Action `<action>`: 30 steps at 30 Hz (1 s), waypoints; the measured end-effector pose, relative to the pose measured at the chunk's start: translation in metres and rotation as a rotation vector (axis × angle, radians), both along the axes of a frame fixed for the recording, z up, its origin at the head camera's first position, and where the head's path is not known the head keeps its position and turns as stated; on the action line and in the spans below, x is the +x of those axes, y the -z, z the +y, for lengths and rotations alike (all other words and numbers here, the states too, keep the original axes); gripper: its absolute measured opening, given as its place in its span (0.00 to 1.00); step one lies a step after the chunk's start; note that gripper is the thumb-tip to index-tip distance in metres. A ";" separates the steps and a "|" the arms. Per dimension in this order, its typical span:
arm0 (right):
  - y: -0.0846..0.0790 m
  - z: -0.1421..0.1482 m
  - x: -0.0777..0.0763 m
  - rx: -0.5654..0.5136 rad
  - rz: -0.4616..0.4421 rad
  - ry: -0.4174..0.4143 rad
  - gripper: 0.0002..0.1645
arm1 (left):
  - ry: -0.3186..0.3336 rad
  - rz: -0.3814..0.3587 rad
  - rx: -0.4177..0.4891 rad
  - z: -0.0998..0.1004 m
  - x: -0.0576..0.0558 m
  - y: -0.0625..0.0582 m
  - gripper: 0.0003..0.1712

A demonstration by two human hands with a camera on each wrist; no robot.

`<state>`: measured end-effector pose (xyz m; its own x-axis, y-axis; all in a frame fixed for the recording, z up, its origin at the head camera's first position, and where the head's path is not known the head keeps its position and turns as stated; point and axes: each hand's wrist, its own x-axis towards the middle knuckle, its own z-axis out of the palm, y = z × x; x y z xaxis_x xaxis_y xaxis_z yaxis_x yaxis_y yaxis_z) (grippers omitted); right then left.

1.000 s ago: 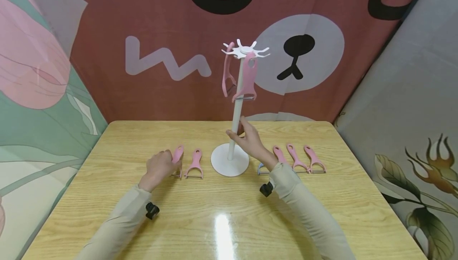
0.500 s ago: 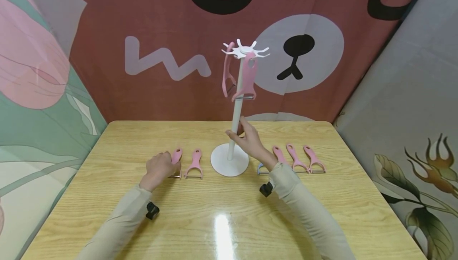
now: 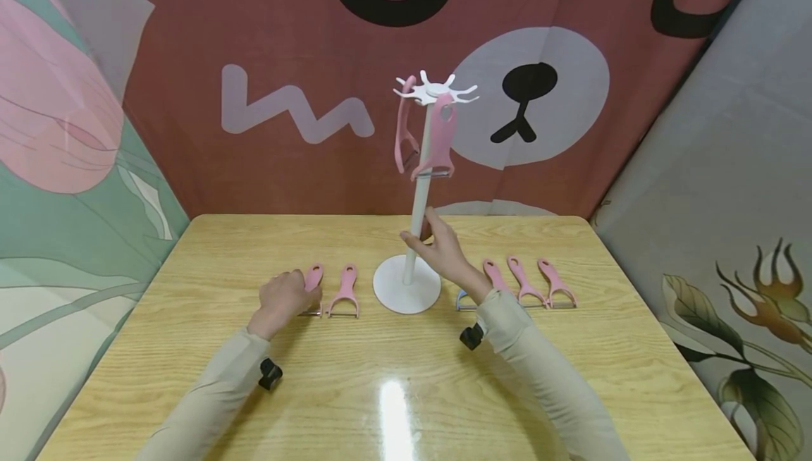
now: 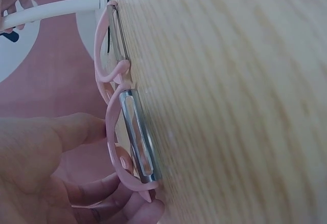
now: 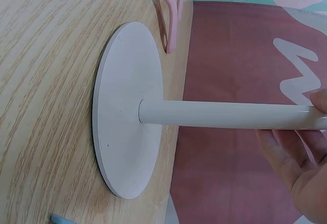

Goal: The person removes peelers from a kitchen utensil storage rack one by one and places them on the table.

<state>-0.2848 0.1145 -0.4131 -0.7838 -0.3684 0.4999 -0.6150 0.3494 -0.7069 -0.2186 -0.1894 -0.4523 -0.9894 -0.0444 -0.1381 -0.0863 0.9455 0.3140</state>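
Observation:
A white stand with a round base (image 3: 406, 302) stands upright on the table. My right hand (image 3: 444, 246) holds its pole (image 5: 219, 114) between thumb and fingers. Two pink peelers hang from the hooked top (image 3: 436, 91), a front one (image 3: 442, 133) and a left one (image 3: 402, 130). On the table at left, my left hand (image 3: 285, 295) has its thumb and fingers about a pink peeler (image 4: 113, 152), which lies with its metal blade (image 4: 139, 137) facing the wrist camera. Right beside it lies another pink peeler (image 3: 347, 288). The left hand hides part of the peeler in the head view.
To the right of the stand lie a peeler with a blue head (image 3: 466, 299), partly behind the right wrist, and two pink peelers, a middle one (image 3: 523, 279) and an outer one (image 3: 555, 281). The wooden table (image 3: 330, 390) ends at a printed cloth backdrop (image 3: 285, 172).
The peeler at my left hand has turned and shifted slightly left, settling flat beside its neighbour; it is still over the last half second. My right hand and the stand have not moved.

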 end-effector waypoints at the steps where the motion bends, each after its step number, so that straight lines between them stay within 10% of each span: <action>1: 0.000 0.000 0.000 0.003 -0.001 0.001 0.16 | -0.001 0.000 0.000 0.000 0.000 0.000 0.21; 30: 0.002 -0.001 0.000 0.010 0.007 0.001 0.16 | 0.038 0.106 0.038 -0.002 0.003 -0.005 0.19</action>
